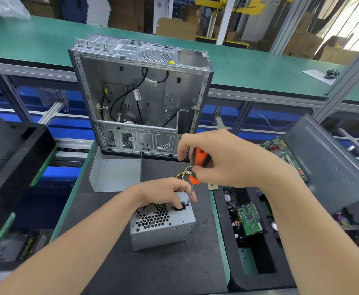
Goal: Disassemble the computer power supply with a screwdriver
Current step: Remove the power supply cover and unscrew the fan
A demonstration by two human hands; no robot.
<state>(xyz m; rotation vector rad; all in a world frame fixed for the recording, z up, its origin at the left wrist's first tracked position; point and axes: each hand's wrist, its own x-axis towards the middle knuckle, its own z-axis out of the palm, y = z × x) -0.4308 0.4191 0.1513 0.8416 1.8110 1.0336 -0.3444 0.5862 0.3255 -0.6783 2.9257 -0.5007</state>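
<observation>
Loads of open dark work mat point(153, 269) on the near side of the grey metal power supply box point(163, 231), plus a free strip on its left. Far side's crowded: a bent grey sheet-metal cover point(114, 175), with the open silver computer case point(140, 96) upright behind it. Right is tight, a black foam tray point(263, 241) sits just beside the mat. Over the box, the left hand point(165, 192) gripping it, the right hand point(219, 158) and its orange-handled screwdriver point(197, 165) block the way.
</observation>
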